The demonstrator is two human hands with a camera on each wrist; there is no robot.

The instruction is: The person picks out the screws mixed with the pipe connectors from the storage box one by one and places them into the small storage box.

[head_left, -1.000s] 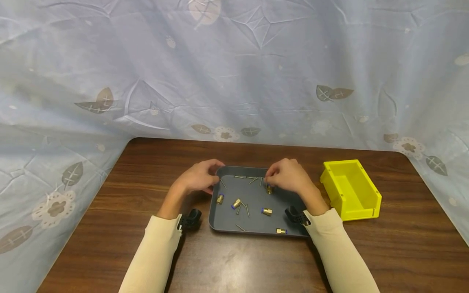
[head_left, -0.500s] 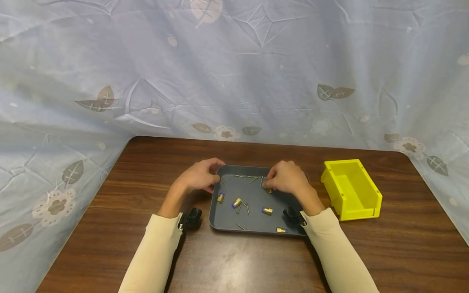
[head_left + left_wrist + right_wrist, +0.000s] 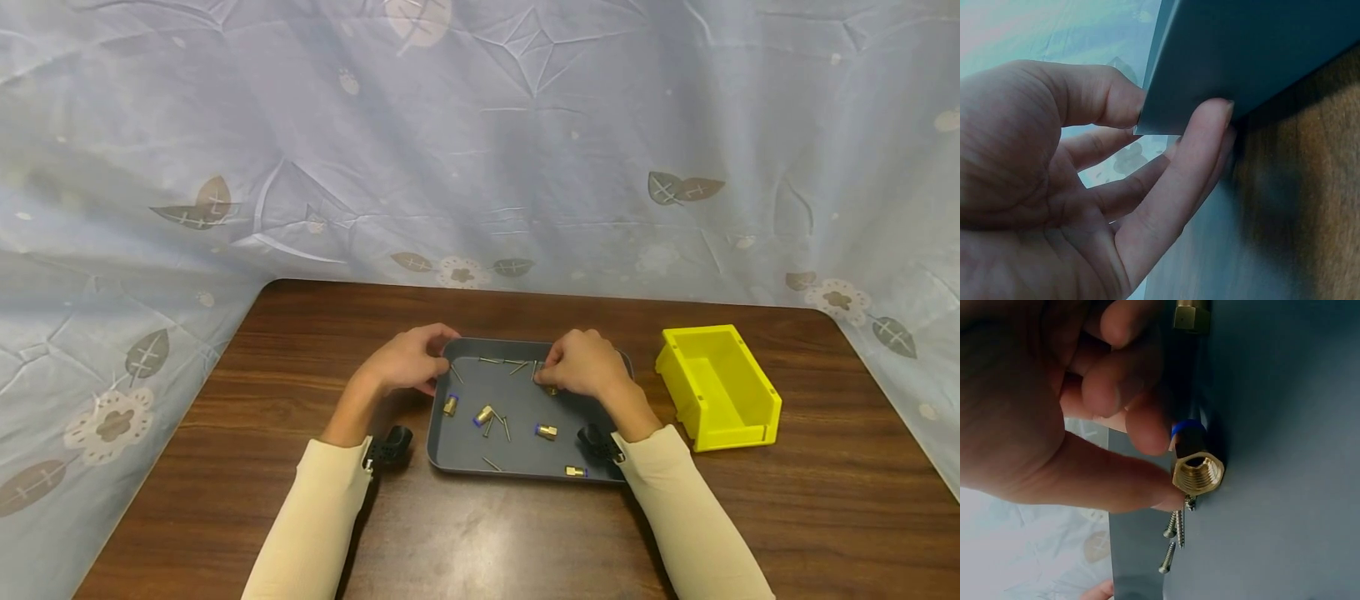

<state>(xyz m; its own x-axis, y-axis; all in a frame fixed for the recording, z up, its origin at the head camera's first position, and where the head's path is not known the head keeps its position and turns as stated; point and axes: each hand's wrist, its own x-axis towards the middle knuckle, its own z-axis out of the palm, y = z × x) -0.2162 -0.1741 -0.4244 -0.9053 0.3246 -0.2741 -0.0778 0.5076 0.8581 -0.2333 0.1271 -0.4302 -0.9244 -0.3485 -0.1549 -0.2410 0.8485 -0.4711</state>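
A grey rectangular tray (image 3: 495, 462) lies on the table. At its far left corner my left hand (image 3: 405, 360) grips the wall; the left wrist view shows the thumb (image 3: 1113, 100) at the rim and the other fingers against the outside. My right hand (image 3: 588, 362) reaches into the far right part. Its thumb and forefinger are bent close beside a brass threaded fitting (image 3: 1200, 478) with a blue ring, thumb tip right at its edge; I cannot tell whether they pinch it. Several small screws (image 3: 1167, 557) lie just past the thumb. Another brass fitting (image 3: 1191, 319) sits under the curled fingers.
Elsewhere in the tray lie more brass fittings with blue ends, one at the left (image 3: 450, 406), one in the middle (image 3: 546, 432), and loose screws (image 3: 492, 464). A yellow open-front bin (image 3: 701, 400) stands right of the tray. A patterned curtain (image 3: 480, 150) hangs behind the table.
My right hand has shifted slightly left and down, its fingertips now lower beside the far-right fitting. The left hand stays on the tray, which has not visibly moved.
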